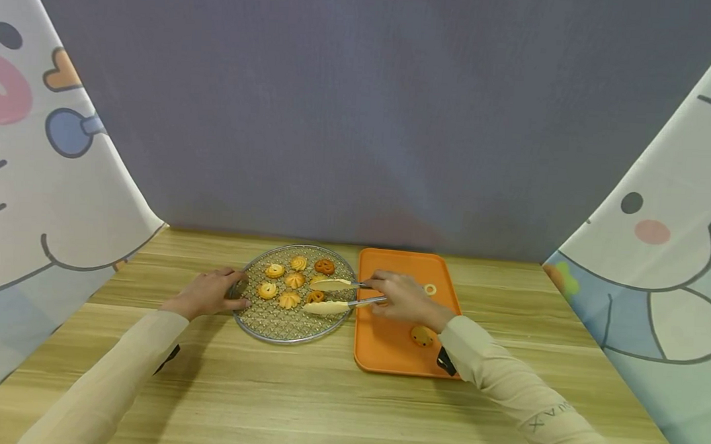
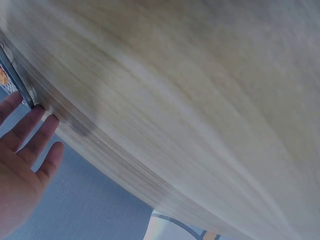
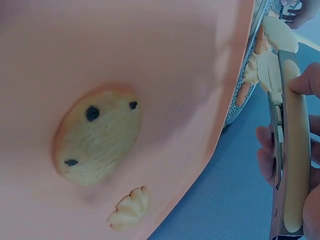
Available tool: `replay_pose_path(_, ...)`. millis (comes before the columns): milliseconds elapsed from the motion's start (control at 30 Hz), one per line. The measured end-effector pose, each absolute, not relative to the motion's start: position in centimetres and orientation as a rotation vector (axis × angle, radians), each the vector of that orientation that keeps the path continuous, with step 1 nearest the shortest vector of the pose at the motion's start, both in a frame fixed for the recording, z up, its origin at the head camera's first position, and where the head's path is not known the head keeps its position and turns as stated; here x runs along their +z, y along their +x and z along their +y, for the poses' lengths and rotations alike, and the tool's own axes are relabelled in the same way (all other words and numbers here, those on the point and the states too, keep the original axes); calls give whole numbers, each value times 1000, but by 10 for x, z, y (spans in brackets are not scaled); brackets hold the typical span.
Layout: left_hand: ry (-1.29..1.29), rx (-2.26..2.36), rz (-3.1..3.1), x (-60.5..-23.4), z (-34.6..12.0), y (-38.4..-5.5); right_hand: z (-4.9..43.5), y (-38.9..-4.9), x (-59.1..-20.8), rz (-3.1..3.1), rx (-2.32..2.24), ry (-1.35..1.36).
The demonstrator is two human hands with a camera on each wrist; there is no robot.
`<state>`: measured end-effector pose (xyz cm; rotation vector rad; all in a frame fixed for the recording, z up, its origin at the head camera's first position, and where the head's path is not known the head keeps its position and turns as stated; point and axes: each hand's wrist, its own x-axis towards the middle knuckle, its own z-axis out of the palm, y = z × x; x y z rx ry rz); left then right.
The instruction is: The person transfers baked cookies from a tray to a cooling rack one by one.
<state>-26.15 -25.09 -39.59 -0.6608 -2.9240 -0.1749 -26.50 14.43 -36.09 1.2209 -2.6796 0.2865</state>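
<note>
My left hand (image 1: 206,292) rests on the left rim of a round mesh tray (image 1: 285,328), its fingers fairly straight in the left wrist view. Several cookies lie on the mesh, among them a pale swirl cookie (image 1: 289,300) and a brown pretzel cookie (image 1: 324,266). My right hand (image 1: 404,297) grips a pair of tongs (image 3: 296,145) by the handles, above the orange tray (image 1: 379,355). The tongs' two cream-coloured tips are spread apart over the mesh tray's right side. Another pretzel cookie (image 1: 314,298) shows between them.
On the orange tray lie a round cookie with dark spots (image 1: 422,336), a ring-shaped cookie (image 1: 430,289) and a small shell-shaped cookie (image 3: 131,209). Both trays stand side by side on a wooden table (image 1: 252,396). A grey fabric wall (image 1: 360,116) rises behind.
</note>
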Motion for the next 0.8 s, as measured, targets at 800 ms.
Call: replay_pose_path(800, -643, -165, -2942, -395, -250, -261, 152, -264, -355, -2718, 397, 1171)
